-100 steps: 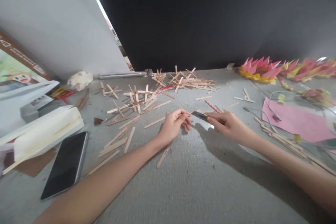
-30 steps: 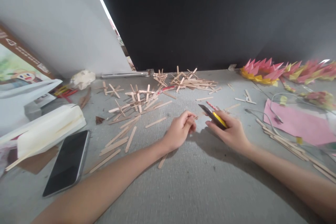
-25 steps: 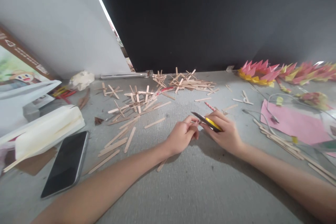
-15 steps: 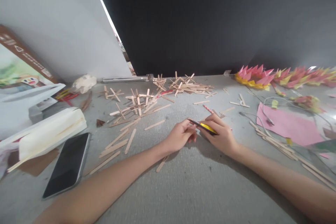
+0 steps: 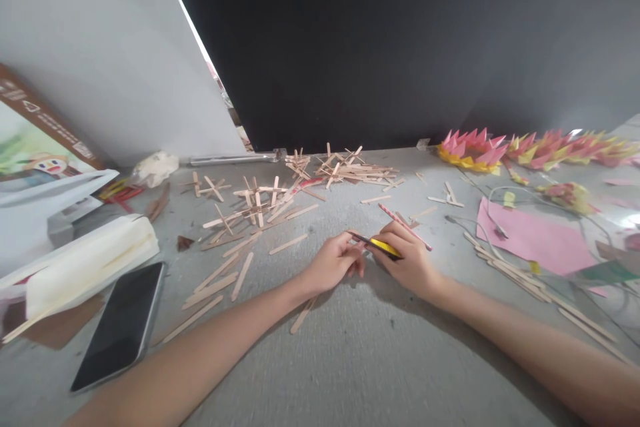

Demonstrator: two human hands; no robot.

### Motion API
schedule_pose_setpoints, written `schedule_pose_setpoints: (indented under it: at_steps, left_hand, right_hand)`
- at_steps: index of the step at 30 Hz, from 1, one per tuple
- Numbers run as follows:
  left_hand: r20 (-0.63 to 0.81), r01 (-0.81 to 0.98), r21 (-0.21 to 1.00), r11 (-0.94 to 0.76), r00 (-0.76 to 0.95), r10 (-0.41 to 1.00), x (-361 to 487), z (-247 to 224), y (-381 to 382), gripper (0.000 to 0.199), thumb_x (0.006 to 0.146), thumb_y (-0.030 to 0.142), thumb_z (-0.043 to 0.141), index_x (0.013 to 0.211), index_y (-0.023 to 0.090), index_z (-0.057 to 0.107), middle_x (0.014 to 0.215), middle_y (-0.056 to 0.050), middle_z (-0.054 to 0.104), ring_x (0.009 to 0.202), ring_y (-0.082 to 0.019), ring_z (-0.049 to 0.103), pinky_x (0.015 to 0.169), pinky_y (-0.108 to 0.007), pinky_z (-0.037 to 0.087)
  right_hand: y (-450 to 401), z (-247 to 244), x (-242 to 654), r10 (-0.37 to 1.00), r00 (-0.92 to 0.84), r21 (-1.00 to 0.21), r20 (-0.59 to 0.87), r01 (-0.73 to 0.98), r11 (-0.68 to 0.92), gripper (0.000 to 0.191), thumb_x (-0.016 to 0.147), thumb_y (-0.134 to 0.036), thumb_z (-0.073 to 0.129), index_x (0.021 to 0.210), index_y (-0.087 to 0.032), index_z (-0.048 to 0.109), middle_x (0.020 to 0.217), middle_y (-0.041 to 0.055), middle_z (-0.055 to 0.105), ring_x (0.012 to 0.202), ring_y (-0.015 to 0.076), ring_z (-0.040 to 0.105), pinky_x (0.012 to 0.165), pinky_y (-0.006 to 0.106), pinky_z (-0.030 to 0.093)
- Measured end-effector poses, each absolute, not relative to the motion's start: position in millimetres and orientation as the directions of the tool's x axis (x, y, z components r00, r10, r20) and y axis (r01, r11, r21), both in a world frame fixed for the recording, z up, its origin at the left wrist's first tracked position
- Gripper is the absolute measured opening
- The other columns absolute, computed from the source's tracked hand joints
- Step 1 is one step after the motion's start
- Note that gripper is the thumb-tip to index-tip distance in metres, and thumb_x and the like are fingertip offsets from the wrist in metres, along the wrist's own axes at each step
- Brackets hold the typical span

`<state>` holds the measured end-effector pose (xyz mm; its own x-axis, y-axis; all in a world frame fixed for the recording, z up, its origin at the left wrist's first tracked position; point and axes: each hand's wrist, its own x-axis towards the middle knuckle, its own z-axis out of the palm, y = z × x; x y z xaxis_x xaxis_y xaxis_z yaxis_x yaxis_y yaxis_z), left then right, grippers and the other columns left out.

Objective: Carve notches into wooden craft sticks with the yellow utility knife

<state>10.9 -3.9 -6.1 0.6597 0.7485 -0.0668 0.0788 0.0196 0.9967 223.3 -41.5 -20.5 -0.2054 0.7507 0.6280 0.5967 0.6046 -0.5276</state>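
Note:
My right hand (image 5: 414,265) is closed around a yellow and black utility knife (image 5: 386,247). The knife slants up to the left, and its front end reaches the fingertips of my left hand (image 5: 331,263). Those left fingers are curled and pinched together; what they hold, if anything, is hidden. Behind the right hand lies a red striped pencil (image 5: 421,239), partly covered by the fingers. A wooden craft stick (image 5: 301,317) pokes out from under my left wrist.
Craft sticks (image 5: 363,172), some joined into crosses, lie at the back. A phone (image 5: 120,327) and a cream packet (image 5: 93,263) are on the left. On the right are pink paper (image 5: 535,240), a cable (image 5: 493,200) and folded paper flowers (image 5: 473,150).
The view has shifted slightly, so most things appear a little further left and lower. More of the striped pencil shows behind my right hand. Both hands keep nearly the same pose.

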Motion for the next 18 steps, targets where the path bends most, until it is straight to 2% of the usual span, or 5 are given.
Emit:
schedule_pose_setpoints:
  at_steps: [4, 8, 12, 18]
  left_hand:
    - [-0.072, 0.155, 0.987, -0.038, 0.645, 0.761, 13, -2, -5, 0.032, 0.106, 0.049, 0.049, 0.11, 0.018, 0.058, 0.064, 0.0, 0.067, 0.051, -0.012, 0.049, 0.054, -0.025, 0.037]
    - [-0.037, 0.212, 0.969, -0.128, 0.634, 0.772, 14, 1, -7, 0.036, 0.108, 0.052, 0.044, 0.108, 0.019, 0.057, 0.063, 0.0, 0.067, 0.053, -0.014, 0.051, 0.057, -0.026, 0.04]
    - [-0.014, 0.244, 0.952, -0.186, 0.64, 0.768, 14, 0, -8, 0.027, 0.108, 0.045, 0.045, 0.105, 0.02, 0.057, 0.063, 0.001, 0.067, 0.055, -0.014, 0.054, 0.061, -0.026, 0.041]
    - [-0.045, 0.285, 0.944, -0.165, 0.608, 0.792, 14, -3, -11, 0.025, 0.107, 0.039, 0.043, 0.109, 0.019, 0.059, 0.061, 0.002, 0.067, 0.054, -0.015, 0.055, 0.057, -0.026, 0.039]
  right_hand:
    - [-39, -11, 222, 0.846, -0.223, -0.634, 0.485, 0.577, 0.515, 0.013, 0.105, -0.03, 0.062, 0.097, -0.022, 0.071, 0.091, 0.0044, 0.065, 0.083, 0.0193, 0.065, 0.078, 0.032, 0.055]
    - [-36, -1, 223, 0.9, -0.241, -0.701, 0.364, 0.566, 0.434, 0.021, 0.105, -0.031, 0.061, 0.087, -0.021, 0.064, 0.087, 0.0034, 0.061, 0.081, 0.0194, 0.063, 0.074, 0.031, 0.052]
    - [-36, 0, 223, 0.918, -0.268, -0.72, 0.291, 0.571, 0.395, 0.022, 0.106, -0.032, 0.058, 0.087, -0.022, 0.062, 0.088, 0.0033, 0.06, 0.083, 0.0196, 0.063, 0.075, 0.031, 0.051]
    - [-39, -8, 219, 0.935, -0.245, -0.707, 0.258, 0.611, 0.356, 0.02, 0.109, -0.032, 0.053, 0.094, -0.023, 0.061, 0.096, 0.0035, 0.061, 0.085, 0.0189, 0.065, 0.08, 0.032, 0.052]
